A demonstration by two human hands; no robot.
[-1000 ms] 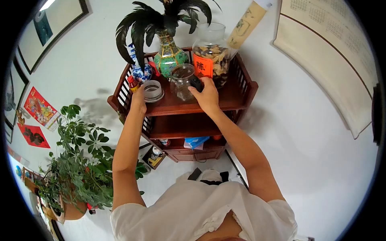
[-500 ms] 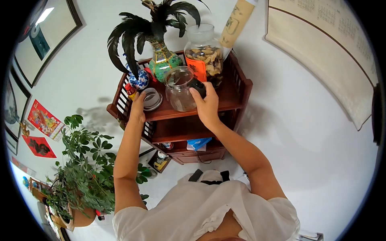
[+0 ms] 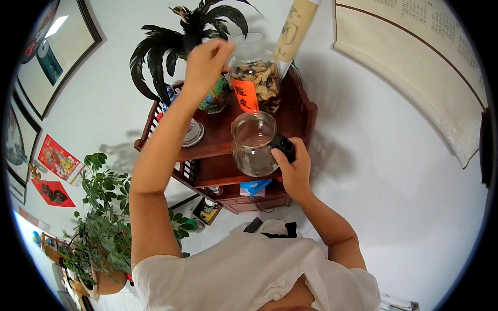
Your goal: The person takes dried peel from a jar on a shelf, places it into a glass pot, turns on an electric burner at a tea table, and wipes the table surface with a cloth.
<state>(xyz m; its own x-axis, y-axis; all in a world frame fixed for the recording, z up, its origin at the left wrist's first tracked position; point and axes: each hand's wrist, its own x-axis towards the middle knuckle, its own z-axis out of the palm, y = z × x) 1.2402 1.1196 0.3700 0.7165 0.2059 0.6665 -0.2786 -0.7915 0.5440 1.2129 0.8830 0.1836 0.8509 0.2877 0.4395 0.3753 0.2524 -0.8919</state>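
Note:
My right hand (image 3: pixel 296 173) grips the black handle of a clear glass pot (image 3: pixel 254 160), held upright over the front edge of the shelf's top. No lid is on the pot. My left hand (image 3: pixel 208 59) is raised between the black feathers and the neck of a large glass jar (image 3: pixel 264 85). Its fingers are bent and partly blurred, so whether they hold anything is unclear. Dried brown pieces fill much of the jar, which bears an orange label with black writing. A round clear lid (image 3: pixel 194 135) lies on the shelf top under my left forearm.
Behind my left hand stands a green patterned vase (image 3: pixel 215 98) with black feathers (image 3: pixel 155 49). The dark red wooden shelf (image 3: pixel 220 136) has slatted side rails. A rolled scroll (image 3: pixel 294 31) leans at the back right. A leafy potted plant (image 3: pixel 106 228) stands at the left.
My left hand has left the lid and risen toward the large jar. My right hand has drawn the glass pot toward me and right, off the shelf top.

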